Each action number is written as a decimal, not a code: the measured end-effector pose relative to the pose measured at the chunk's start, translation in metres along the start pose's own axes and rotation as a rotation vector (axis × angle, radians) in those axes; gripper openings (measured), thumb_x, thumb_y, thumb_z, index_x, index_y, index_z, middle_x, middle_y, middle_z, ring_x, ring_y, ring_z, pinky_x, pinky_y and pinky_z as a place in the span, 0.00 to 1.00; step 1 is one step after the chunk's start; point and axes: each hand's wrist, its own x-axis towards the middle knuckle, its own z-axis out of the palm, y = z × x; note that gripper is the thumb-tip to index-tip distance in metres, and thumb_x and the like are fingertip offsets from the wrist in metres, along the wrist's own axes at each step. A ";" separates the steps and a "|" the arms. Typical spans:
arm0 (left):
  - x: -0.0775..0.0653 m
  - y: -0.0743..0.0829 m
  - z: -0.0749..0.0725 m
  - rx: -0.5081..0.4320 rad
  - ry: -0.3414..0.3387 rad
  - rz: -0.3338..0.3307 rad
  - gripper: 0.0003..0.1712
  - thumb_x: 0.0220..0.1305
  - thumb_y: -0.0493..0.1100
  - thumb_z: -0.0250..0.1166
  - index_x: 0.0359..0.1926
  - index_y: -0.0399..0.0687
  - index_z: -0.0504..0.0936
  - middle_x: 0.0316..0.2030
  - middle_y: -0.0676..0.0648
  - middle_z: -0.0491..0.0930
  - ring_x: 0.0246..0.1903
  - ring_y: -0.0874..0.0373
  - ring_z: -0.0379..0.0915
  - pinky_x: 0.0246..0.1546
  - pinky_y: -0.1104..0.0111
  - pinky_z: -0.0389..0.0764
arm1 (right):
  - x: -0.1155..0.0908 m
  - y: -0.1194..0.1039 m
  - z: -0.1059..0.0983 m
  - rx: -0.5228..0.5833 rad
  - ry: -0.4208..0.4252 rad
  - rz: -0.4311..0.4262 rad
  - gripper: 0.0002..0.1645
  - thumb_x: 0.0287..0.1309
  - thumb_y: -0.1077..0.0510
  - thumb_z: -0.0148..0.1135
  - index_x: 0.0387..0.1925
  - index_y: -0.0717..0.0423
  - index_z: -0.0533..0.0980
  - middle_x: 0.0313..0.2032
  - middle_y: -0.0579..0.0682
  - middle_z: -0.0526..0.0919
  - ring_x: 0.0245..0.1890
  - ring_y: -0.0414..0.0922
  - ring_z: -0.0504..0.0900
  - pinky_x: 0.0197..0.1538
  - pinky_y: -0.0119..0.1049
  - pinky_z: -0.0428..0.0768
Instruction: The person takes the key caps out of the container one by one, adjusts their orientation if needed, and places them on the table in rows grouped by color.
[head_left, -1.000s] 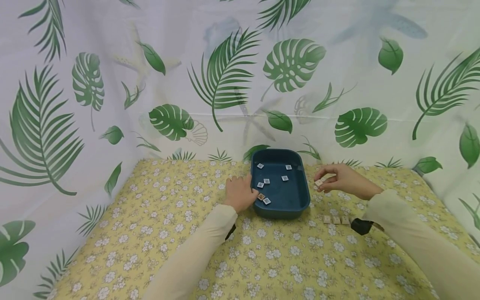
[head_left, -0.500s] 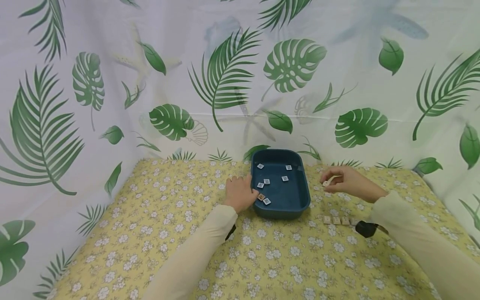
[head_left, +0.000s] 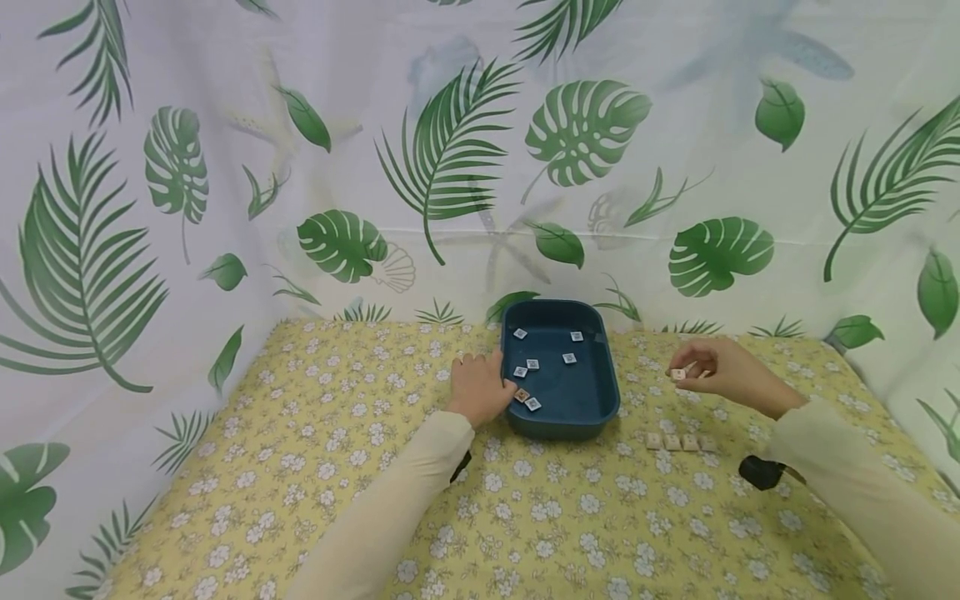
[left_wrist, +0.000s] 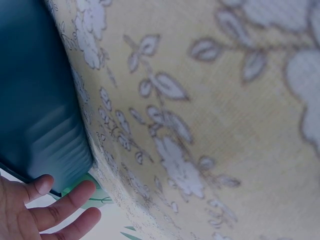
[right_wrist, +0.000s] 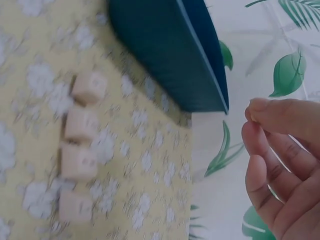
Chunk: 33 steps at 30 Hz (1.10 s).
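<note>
A blue plastic bin point(head_left: 558, 427) stands on the table with several small printed cubes point(head_left: 569, 358) inside, mostly white-faced, one brown point(head_left: 522, 395). My left hand point(head_left: 480, 387) rests at the bin's left rim; in the left wrist view its fingers point(left_wrist: 75, 200) are spread and nearly straight beside the bin wall. Right of the bin, my right hand point(head_left: 723, 375) pinches a small pale cube point(head_left: 678, 374) with a dark mark between thumb and forefinger, above the table. In the right wrist view the fingertips hide that cube.
A straight row of several pale wooden cubes point(head_left: 681, 442) lies right of the bin, near my right wrist. The yellow flowered cloth point(head_left: 360, 500) covers the table. Behind it hangs a white curtain point(head_left: 465, 283) with green leaves.
My right hand has moved right, away from the bin, with the small cube, and its wrist has uncovered more of the cube row. The left hand stays at the rim.
</note>
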 end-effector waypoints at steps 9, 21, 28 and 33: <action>0.000 0.000 0.001 -0.004 -0.012 0.000 0.27 0.63 0.53 0.48 0.61 0.50 0.69 0.45 0.43 0.80 0.46 0.46 0.74 0.51 0.53 0.70 | -0.018 0.023 0.001 -0.054 0.024 0.015 0.10 0.56 0.60 0.64 0.39 0.60 0.77 0.40 0.57 0.79 0.29 0.33 0.77 0.31 0.33 0.78; 0.001 0.000 0.003 -0.010 -0.005 -0.005 0.28 0.63 0.53 0.48 0.63 0.50 0.68 0.44 0.43 0.81 0.47 0.46 0.74 0.52 0.52 0.70 | -0.041 0.047 0.003 -0.051 0.043 0.096 0.12 0.55 0.58 0.65 0.39 0.61 0.77 0.39 0.56 0.80 0.29 0.34 0.78 0.32 0.33 0.79; 0.001 0.000 0.003 -0.012 0.003 -0.007 0.28 0.63 0.53 0.48 0.63 0.50 0.68 0.44 0.42 0.81 0.46 0.45 0.74 0.52 0.52 0.70 | -0.053 0.059 0.006 -0.057 0.011 0.136 0.13 0.53 0.57 0.65 0.39 0.60 0.78 0.41 0.57 0.81 0.30 0.37 0.80 0.32 0.36 0.79; 0.000 0.000 0.003 -0.014 0.005 -0.005 0.28 0.63 0.53 0.49 0.63 0.50 0.68 0.44 0.42 0.81 0.47 0.45 0.74 0.52 0.52 0.70 | -0.058 0.067 0.010 -0.043 -0.023 0.154 0.12 0.53 0.56 0.66 0.38 0.58 0.79 0.41 0.56 0.81 0.30 0.35 0.80 0.32 0.35 0.79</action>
